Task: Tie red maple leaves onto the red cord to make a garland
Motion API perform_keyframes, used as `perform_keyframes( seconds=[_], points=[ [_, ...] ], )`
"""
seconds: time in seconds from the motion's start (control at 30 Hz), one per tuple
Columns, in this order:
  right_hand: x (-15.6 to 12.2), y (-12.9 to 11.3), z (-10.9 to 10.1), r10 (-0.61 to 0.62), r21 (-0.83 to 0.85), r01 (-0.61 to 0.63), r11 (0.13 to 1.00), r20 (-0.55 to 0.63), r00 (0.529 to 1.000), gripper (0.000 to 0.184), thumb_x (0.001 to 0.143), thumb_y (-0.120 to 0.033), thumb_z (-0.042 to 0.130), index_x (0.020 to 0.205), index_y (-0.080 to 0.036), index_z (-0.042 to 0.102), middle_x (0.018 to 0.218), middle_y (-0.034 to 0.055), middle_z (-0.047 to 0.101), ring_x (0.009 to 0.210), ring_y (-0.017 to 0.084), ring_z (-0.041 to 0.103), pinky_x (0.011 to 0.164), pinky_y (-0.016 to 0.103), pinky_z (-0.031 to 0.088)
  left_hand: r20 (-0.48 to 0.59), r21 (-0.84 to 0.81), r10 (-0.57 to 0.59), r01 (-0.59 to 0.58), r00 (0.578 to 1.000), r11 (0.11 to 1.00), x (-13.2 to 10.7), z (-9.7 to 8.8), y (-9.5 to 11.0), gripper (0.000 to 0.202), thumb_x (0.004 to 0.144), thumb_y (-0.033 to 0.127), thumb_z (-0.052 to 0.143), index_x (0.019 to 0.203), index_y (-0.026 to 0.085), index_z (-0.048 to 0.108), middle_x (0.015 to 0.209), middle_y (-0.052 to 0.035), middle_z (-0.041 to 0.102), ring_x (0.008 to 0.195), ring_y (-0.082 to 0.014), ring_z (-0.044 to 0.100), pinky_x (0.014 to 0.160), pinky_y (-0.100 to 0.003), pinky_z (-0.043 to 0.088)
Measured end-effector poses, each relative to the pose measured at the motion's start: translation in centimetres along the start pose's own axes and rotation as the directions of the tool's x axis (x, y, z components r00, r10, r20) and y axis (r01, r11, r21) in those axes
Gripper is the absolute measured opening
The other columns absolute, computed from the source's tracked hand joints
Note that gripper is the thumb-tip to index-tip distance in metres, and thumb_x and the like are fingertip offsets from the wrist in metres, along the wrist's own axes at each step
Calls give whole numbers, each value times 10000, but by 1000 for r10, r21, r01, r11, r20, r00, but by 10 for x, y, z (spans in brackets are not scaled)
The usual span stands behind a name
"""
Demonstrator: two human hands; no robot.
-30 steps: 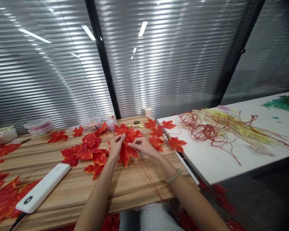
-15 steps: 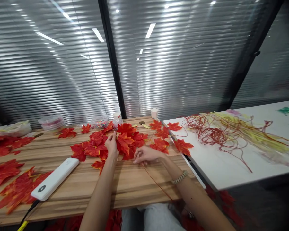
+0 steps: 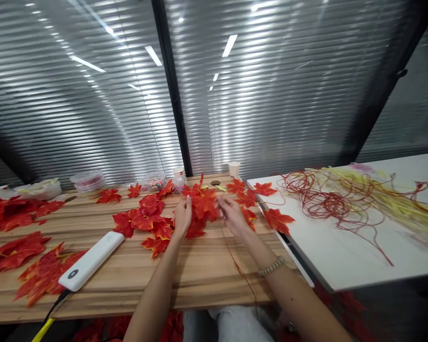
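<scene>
Thumb and fingers of my left hand (image 3: pixel 183 216) are closed on the left edge of a bunch of red artificial maple leaves (image 3: pixel 204 205). The leaves are blurred by motion. My right hand (image 3: pixel 232 214), with a beaded bracelet at the wrist, is closed at the right side of the bunch. From beneath its fingers a thin red cord (image 3: pixel 236 267) runs down over the table's front edge. More red maple leaves (image 3: pixel 148 213) lie just left of my left hand, and others (image 3: pixel 278 220) lie to the right of my right hand.
A white power bank (image 3: pixel 92 260) with a cable lies on the wooden table (image 3: pixel 199 280) at left, beside leaf piles (image 3: pixel 44 273). Paper cups (image 3: pixel 234 169) and plastic tubs (image 3: pixel 88 181) stand at the back. Tangled red cord (image 3: pixel 323 202) covers part of the white table (image 3: pixel 328 256) at right.
Both hands have lifted slightly and the leaf bunch between them has shifted. My right hand has turned and moved up to the leaves, and the view has swung a little left.
</scene>
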State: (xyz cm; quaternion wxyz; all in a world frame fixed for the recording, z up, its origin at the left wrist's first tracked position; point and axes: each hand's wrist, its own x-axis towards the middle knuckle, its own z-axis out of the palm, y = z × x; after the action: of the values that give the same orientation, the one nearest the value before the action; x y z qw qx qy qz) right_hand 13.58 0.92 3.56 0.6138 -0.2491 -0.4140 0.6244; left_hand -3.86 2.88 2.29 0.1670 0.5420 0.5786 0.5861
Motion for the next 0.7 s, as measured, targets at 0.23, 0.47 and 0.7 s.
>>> perform_keyframes(
  seconds=[0.23,0.47,0.7],
  points=[
    [15,4,-15,-103,96,136,986,-285,953,314,571,-387,727,729,-142,609,605,-23,576,469,42,445,436,164,340,16,429,29,-33,999,903,15,-49,9,377,726,262,496,1060,118,597,920,-107,639,791,-213,592,765,-299,426],
    [8,15,0,27,58,-26,998,-17,999,326,577,-361,722,803,-145,632,692,3,620,515,54,490,483,178,379,469,667,-226,-174,854,724,27,-147,-16,900,467,346,720,1285,136,409,1231,-145,513,1129,-295,475,914,-331,372],
    [1,14,4,80,-69,-73,995,119,990,300,619,-382,691,790,-138,651,685,20,623,509,68,489,464,192,374,26,663,-67,33,997,748,36,-152,-29,271,689,279,528,870,134,666,807,-131,671,835,-305,604,753,-359,427]
  ],
)
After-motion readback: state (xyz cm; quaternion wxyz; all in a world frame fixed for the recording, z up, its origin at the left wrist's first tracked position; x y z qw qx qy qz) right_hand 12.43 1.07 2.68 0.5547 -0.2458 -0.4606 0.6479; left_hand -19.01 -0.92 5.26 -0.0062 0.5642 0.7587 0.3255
